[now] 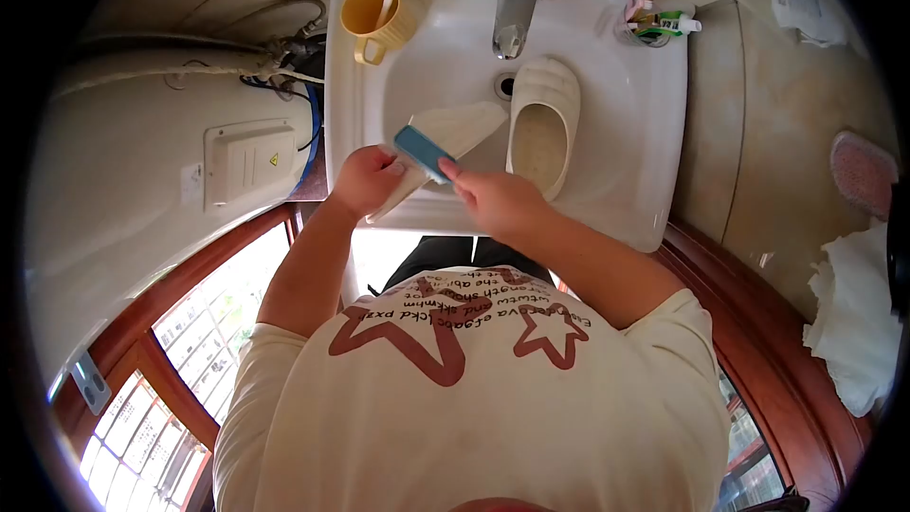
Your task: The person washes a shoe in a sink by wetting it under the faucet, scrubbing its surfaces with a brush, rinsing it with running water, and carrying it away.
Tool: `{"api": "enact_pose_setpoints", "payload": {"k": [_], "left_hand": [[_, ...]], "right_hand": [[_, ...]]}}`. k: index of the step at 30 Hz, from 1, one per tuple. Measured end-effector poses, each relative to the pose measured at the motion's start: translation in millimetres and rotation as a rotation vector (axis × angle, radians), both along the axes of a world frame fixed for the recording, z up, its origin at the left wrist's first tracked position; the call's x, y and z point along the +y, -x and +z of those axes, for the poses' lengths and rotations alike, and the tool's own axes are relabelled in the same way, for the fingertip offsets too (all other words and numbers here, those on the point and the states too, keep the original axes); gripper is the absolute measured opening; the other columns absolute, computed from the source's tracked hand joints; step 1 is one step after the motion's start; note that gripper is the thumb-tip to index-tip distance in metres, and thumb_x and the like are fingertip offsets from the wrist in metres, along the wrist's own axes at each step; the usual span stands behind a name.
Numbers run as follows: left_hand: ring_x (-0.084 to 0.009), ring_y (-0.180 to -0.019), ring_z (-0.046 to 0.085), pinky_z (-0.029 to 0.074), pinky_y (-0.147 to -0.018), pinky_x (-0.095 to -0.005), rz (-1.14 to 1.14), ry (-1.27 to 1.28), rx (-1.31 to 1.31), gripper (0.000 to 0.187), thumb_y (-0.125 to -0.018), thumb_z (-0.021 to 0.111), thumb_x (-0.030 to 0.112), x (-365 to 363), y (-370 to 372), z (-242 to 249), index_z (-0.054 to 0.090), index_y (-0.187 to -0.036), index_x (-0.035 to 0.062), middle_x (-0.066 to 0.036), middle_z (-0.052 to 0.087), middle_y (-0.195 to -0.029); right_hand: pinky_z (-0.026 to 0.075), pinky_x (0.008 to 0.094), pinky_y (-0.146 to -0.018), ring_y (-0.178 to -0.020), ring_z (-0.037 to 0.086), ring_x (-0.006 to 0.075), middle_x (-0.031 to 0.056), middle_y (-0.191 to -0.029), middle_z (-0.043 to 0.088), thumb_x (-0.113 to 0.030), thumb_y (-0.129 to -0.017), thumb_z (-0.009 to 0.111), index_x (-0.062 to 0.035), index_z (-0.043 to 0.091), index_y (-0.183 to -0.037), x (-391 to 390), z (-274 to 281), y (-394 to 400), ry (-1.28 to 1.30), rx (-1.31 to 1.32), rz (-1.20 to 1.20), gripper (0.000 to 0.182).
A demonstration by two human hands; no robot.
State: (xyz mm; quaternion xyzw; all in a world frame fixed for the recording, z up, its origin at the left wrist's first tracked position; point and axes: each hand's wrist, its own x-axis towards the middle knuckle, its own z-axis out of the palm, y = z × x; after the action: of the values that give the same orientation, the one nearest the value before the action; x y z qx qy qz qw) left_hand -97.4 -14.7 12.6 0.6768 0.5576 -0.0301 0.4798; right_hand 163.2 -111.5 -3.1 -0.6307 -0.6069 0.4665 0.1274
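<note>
My left hand [369,180] grips a cream slipper [464,126] tilted on its side over the near left part of the white sink [626,147]. In my right hand [495,199] is a blue scrubbing brush [422,150], its pale bristles facing down against or close to the slipper; exact contact is hard to make out. My left fingers are partly hidden behind the brush and slipper. A second cream slipper [547,85] lies sole down in the basin, right of the drain [505,86], its toe towards the faucet [517,14].
A yellow mug [365,14] with a toothbrush stands at the sink's back left corner. At the back right, a clear cup [637,33] holds toothpaste tubes and brushes. A pink pad [864,163] and white cloth [853,313] lie right. A white tank [142,171] flanks the left.
</note>
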Motion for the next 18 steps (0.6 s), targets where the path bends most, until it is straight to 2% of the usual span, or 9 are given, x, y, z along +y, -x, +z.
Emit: {"api": "enact_pose_setpoints", "payload": {"k": [3, 4, 7, 8, 9, 12, 14, 15, 18], "left_hand": [[-0.0214, -0.075, 0.064, 0.05, -0.072, -0.0344, 0.096, 0.07, -0.091, 0.026, -0.088, 0.063, 0.024, -6, 5, -9, 0.069, -0.093, -0.0019, -0.015, 0.068, -0.08], [-0.0209, -0.074, 0.064, 0.05, -0.071, -0.0345, 0.124, 0.072, -0.144, 0.026, -0.088, 0.063, 0.023, -5, 4, -12, 0.068, -0.093, -0.0018, -0.014, 0.068, -0.08], [-0.019, -0.074, 0.063, 0.05, -0.071, -0.0346, 0.034, -0.006, -0.054, 0.025, -0.088, 0.063, 0.023, 4, 0, -1, 0.069, -0.095, -0.0011, -0.012, 0.068, -0.078], [-0.019, -0.074, 0.063, 0.05, -0.071, -0.0346, 0.031, -0.004, -0.056, 0.025, -0.088, 0.063, 0.023, 3, 1, -5, 0.069, -0.095, -0.0011, -0.012, 0.068, -0.078], [-0.019, -0.074, 0.064, 0.05, -0.071, -0.0345, 0.082, 0.04, -0.078, 0.025, -0.088, 0.063, 0.023, 2, 4, -9, 0.069, -0.095, -0.0009, -0.012, 0.068, -0.079], [-0.0183, -0.075, 0.064, 0.05, -0.071, -0.0336, 0.224, 0.149, -0.141, 0.024, -0.089, 0.062, 0.021, 3, 13, -18, 0.069, -0.095, -0.0011, -0.011, 0.068, -0.079], [-0.0177, -0.075, 0.064, 0.05, -0.07, -0.0328, 0.311, 0.207, -0.193, 0.024, -0.089, 0.061, 0.02, 8, 12, -23, 0.069, -0.095, -0.0014, -0.011, 0.068, -0.08], [-0.0166, -0.074, 0.064, 0.05, -0.069, -0.0318, 0.243, 0.137, -0.146, 0.023, -0.09, 0.06, 0.019, 12, 10, -27, 0.069, -0.096, -0.0017, -0.01, 0.068, -0.081], [-0.0148, -0.074, 0.063, 0.05, -0.068, -0.0302, 0.254, 0.159, -0.162, 0.022, -0.091, 0.058, 0.017, 16, 11, -33, 0.068, -0.097, -0.0018, -0.009, 0.069, -0.082]], "right_hand": [[0.049, 0.0465, -0.066, -0.073, 0.065, 0.034, 0.016, -0.084, 0.067, -0.022, -0.099, 0.046, -0.0217, 0.062, -0.127, 15, 2, -16, 0.038, -0.249, -0.128, 0.032], [0.052, 0.0483, -0.071, -0.082, 0.067, 0.0362, 0.0155, -0.091, 0.069, -0.026, -0.101, 0.042, -0.0127, 0.064, -0.118, 25, -1, -26, 0.079, -0.334, -0.178, 0.031], [0.051, 0.0498, -0.071, -0.082, 0.067, 0.0359, 0.0156, -0.09, 0.068, -0.03, -0.102, 0.038, -0.0101, 0.064, -0.114, 17, 15, -5, 0.031, -0.249, -0.016, 0.034], [0.051, 0.0509, -0.073, -0.083, 0.067, 0.036, 0.0166, -0.089, 0.068, -0.03, -0.1, 0.042, -0.0091, 0.064, -0.109, 15, 33, 7, 0.328, -0.044, -0.01, 0.031], [0.051, 0.0509, -0.073, -0.083, 0.067, 0.036, 0.0166, -0.089, 0.068, -0.03, -0.1, 0.042, -0.0091, 0.064, -0.109, 9, 42, 11, 0.333, -0.043, -0.011, 0.031], [0.051, 0.05, -0.072, -0.083, 0.067, 0.0356, 0.0163, -0.087, 0.067, -0.034, -0.101, 0.04, -0.0111, 0.064, -0.107, 3, 31, 8, 0.111, -0.067, 0.182, 0.034], [0.051, 0.0498, -0.07, -0.082, 0.067, 0.0364, 0.0164, -0.086, 0.067, -0.033, -0.101, 0.041, -0.0132, 0.063, -0.106, 15, -23, -20, 0.145, -0.117, -0.251, 0.031], [0.051, 0.0498, -0.07, -0.082, 0.067, 0.0364, 0.0164, -0.086, 0.067, -0.033, -0.101, 0.041, -0.0132, 0.063, -0.106, 17, -19, -19, 0.138, -0.118, -0.25, 0.031], [0.051, 0.0516, -0.069, -0.078, 0.067, 0.0373, 0.0172, -0.085, 0.068, -0.026, -0.097, 0.047, -0.0178, 0.059, -0.122, 15, 27, 15, 0.162, -0.04, 0.068, 0.029]]}}
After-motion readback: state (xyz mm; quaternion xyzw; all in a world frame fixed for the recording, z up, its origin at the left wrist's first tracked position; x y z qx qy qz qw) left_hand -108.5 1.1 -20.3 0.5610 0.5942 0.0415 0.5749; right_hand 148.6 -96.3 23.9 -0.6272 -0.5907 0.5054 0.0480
